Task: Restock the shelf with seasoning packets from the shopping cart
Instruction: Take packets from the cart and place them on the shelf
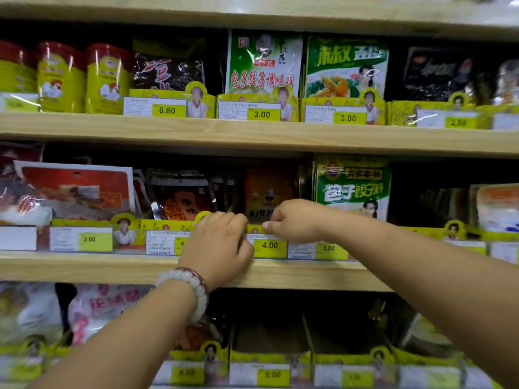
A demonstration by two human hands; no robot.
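Head view: left hand (217, 242) and right hand (292, 220), both grips curled onto yellow tray front (254, 229) before orange packet (268, 192), likely steadying it on middle shelf (84, 268).

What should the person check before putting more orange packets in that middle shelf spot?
1. Both hands at the right bin: ok, left hand and right hand are at its yellow front edge.
2. Orange packet standing upright: ok.
3. Price tag 4.00 readable: ok.
4. Room behind the packet: cannot tell, too dark.
5. A new packet in hand: not ok, none visible.
6. Shopping cart nearby: cannot tell, out of view.
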